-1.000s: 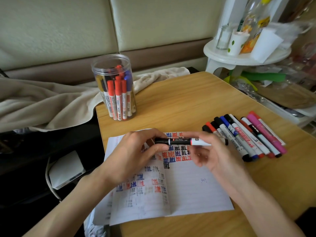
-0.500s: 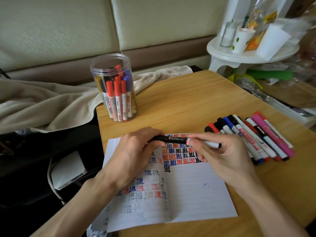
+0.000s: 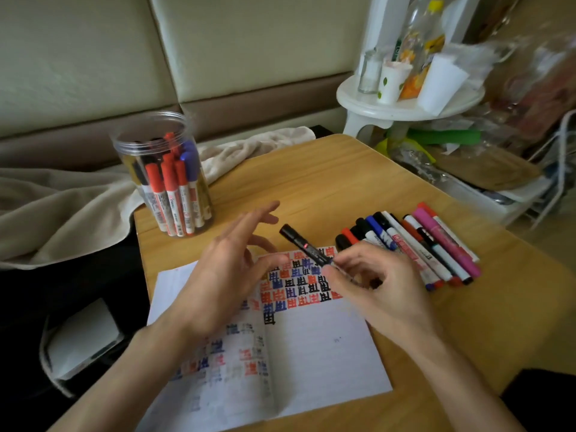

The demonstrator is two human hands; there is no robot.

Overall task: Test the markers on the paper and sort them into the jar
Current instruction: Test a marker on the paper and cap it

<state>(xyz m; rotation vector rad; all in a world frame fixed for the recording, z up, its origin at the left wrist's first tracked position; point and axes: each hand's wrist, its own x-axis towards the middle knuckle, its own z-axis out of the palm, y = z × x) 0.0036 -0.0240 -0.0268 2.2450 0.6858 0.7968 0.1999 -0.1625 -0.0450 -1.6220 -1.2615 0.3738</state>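
Observation:
My right hand (image 3: pixel 378 288) grips a black marker (image 3: pixel 304 244) by its lower barrel, and the capped end points up and to the left over the paper. My left hand (image 3: pixel 230 269) hovers beside it with fingers spread, holding nothing. The white lined paper (image 3: pixel 318 353) lies on the wooden table (image 3: pixel 327 182), covered near its top with red, blue and black test marks. A clear plastic jar (image 3: pixel 165 173) at the table's back left stands upright with several red, blue and black markers in it. A row of several loose markers (image 3: pixel 414 247) lies to the right of the paper.
A beige blanket (image 3: pixel 62 207) drapes over the seat left of the table. A white round side table (image 3: pixel 408 104) at the back right carries cups and a bottle. Clutter and plastic bags fill the right side. A white device (image 3: pixel 81 341) lies on the dark floor at left.
My left hand has let go of the marker's black end and opened. The marker, held level by both hands before, now tilts up to the left in my right hand alone.

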